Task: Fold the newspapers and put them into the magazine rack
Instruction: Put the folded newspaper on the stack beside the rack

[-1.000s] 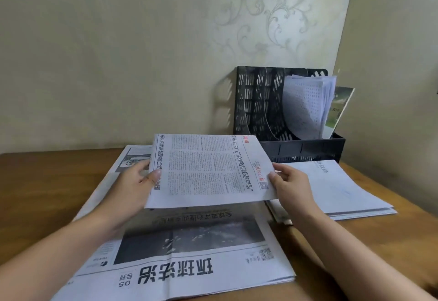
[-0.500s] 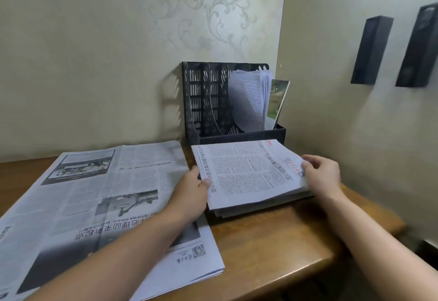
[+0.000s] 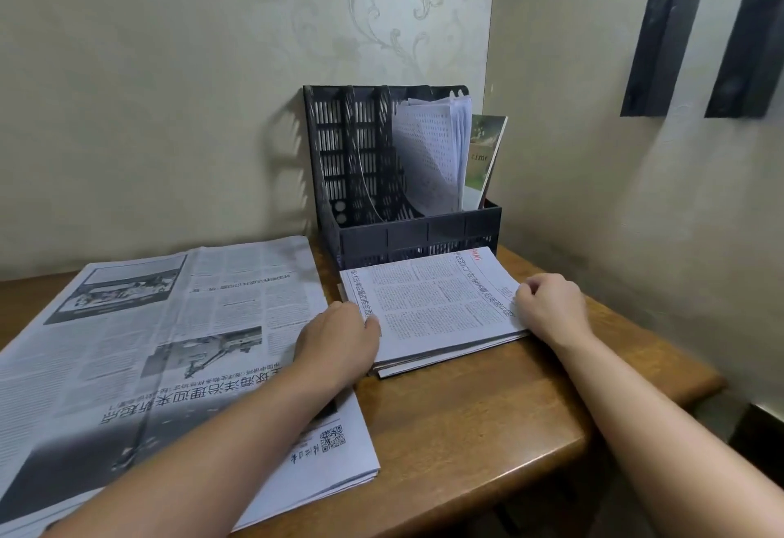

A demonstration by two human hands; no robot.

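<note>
A folded newspaper [image 3: 432,304] lies on top of a small stack of folded papers on the wooden table [image 3: 488,423], just in front of the black magazine rack [image 3: 407,236]. My left hand [image 3: 339,342] grips its left edge, thumb on top. My right hand [image 3: 551,308] holds its right edge with curled fingers. The rack stands against the wall; its right slot holds folded newspaper sheets [image 3: 432,151] and a magazine [image 3: 483,155], and its left slots look empty. A large unfolded newspaper [image 3: 169,359] is spread flat at the left.
The table's right edge and front corner lie close to the stack. A side wall rises at the right with two dark boxes [image 3: 662,45] mounted on it. The rack sits in the corner.
The folded newspaper has been carried from above the open newspaper to the right and set down on the stack before the rack. The camera view turned right with it.
</note>
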